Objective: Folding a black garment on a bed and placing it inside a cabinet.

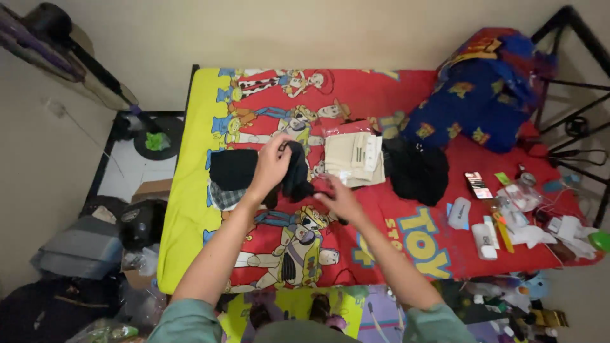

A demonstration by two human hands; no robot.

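My left hand grips the upper end of a dark piece of clothing and lifts it a little off the red cartoon-print bedsheet. My right hand holds the lower end of the same garment, fingers closed on the fabric. Just left of my left hand lies a folded black garment on top of a plaid one. A cream folded garment in clear plastic lies right of my hands.
A loose black garment lies further right. A blue cartoon-print pillow sits at the far right corner by a black metal frame. Small bottles, tubes and papers crowd the right edge. Bags and boxes stand on the floor left.
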